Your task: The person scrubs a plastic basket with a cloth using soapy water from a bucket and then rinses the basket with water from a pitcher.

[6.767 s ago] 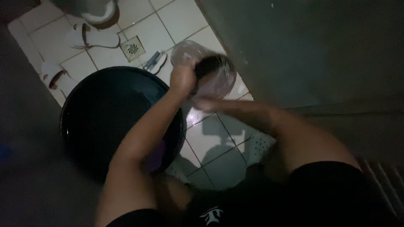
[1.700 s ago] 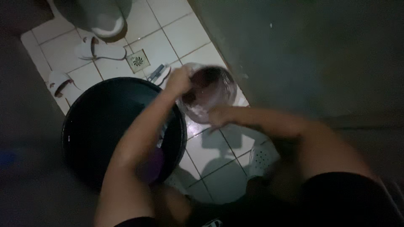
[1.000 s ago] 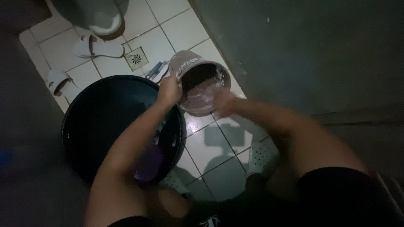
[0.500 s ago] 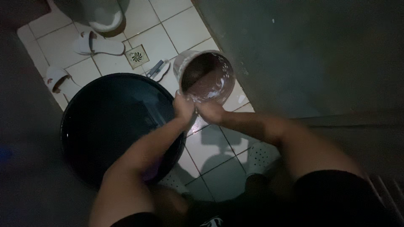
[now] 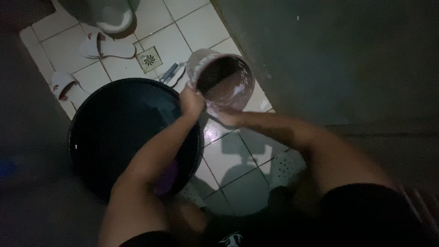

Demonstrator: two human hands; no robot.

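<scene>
Floor: white square tiles (image 5: 228, 155), dim.
Basin: big round dark plastic tub (image 5: 114, 137), nine o'clock of bucket.
Hands: left hand (image 5: 192, 101) and right hand (image 5: 227, 117) clamped on soapy brownish round bucket (image 5: 224, 81).

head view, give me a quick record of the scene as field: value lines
setting: dim tiled floor beside a dark wall
left hand: left hand grips the rim of the round container
right hand: right hand supports the container from below
container: tilted, its open mouth faces the camera, pale smears inside
basin: large dark basin under the left arm
floor items: white slippers, square floor drain
gap: what the basin holds is too dark to tell
</scene>
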